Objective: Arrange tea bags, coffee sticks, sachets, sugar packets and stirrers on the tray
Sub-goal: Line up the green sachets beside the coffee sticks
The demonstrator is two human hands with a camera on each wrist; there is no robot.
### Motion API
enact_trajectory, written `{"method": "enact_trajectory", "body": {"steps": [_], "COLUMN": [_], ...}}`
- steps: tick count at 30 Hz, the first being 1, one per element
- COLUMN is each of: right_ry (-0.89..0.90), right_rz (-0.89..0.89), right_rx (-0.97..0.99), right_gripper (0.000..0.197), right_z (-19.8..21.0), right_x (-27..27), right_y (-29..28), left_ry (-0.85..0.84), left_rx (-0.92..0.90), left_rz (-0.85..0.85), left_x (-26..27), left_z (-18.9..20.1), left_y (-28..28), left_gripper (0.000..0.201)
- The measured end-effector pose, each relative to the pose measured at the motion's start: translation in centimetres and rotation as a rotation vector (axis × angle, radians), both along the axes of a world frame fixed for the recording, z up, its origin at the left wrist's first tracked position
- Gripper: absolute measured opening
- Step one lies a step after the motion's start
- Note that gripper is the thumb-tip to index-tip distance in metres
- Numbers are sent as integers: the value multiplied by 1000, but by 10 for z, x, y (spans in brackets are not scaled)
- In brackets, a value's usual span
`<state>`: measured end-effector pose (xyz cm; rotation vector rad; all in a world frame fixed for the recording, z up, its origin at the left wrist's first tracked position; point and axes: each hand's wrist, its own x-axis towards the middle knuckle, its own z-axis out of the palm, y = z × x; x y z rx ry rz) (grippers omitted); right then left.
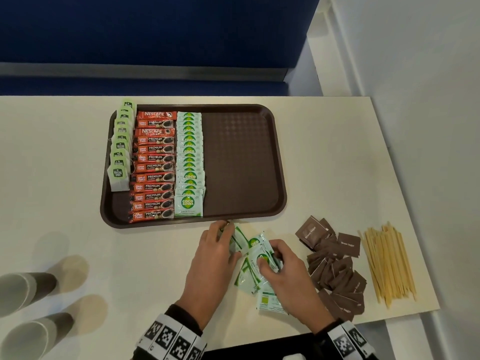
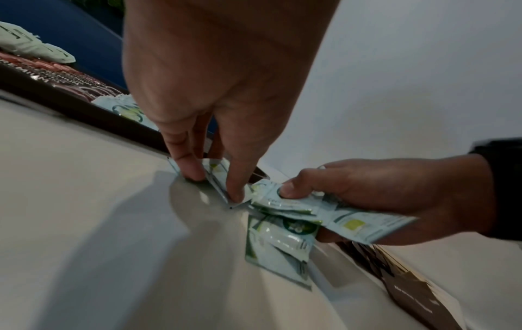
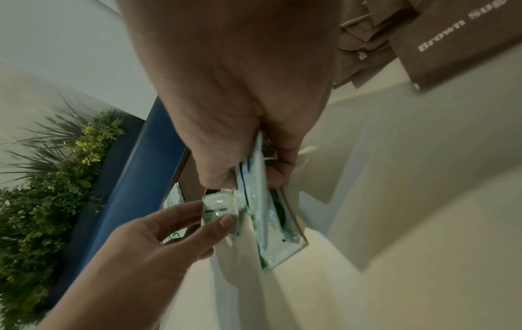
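A brown tray (image 1: pixel 239 162) lies on the white table, holding a column of tea bags (image 1: pixel 120 146), a column of red coffee sticks (image 1: pixel 153 165) and a column of green coco sugar sachets (image 1: pixel 189 162). Its right half is bare. Just in front of the tray, my left hand (image 1: pixel 220 245) pinches a few green sachets (image 2: pixel 217 176) upright on the table. My right hand (image 1: pixel 275 263) grips a bunch of green sachets (image 3: pixel 271 218) beside it. More loose sachets (image 1: pixel 249 279) lie under and between both hands.
A heap of brown sugar packets (image 1: pixel 335 266) lies right of my hands, with a bundle of wooden stirrers (image 1: pixel 389 263) near the table's right edge. Two stacks of paper cups (image 1: pixel 26 289) lie on their sides at the front left. A blue partition stands behind the table.
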<state>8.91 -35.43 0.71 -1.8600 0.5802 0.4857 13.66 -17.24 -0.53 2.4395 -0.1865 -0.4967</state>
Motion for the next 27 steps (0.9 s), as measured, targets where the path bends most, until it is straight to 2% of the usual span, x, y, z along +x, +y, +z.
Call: {"method": "enact_trajectory", "body": {"steps": [5,11,14,17,19,21,23,25,27], "right_ry": [-20,-69,-100,-132,-158,-173,-167,-153,-142], "right_rz": [-69,-191,-229,-243,-249,-278,-315,-350,-372], "right_rx": [8,51,32,7,-11,-7,18,59,87], "right_gripper": [17,17,16,15,15,14,13,13,14], "right_z": [6,16,18,22,25,29,34,40,44], "right_x": [-1,3,7,10,12,14,16,18,18], "right_y": [-5,-11,-14,-16,-19,-21,-22,-23,-24], "left_ry": [35,-6,12,191,317,358,304,209,161], "left_rx": [21,90,81,-109,-255,-262,-143,-33,3], "left_rz": [72,118,85,107,124,32,-113,-200,-195], "left_x": [-6,-7,-6,-6,-9,-16,-28,-39,-46], "left_z": [-1,-3,1,10,17,18,13,7,2], "left_y": [1,5,5,6,1,-7,-17,-21,-22], "left_gripper": [70,56,44,39,47,65,79,74,64]}}
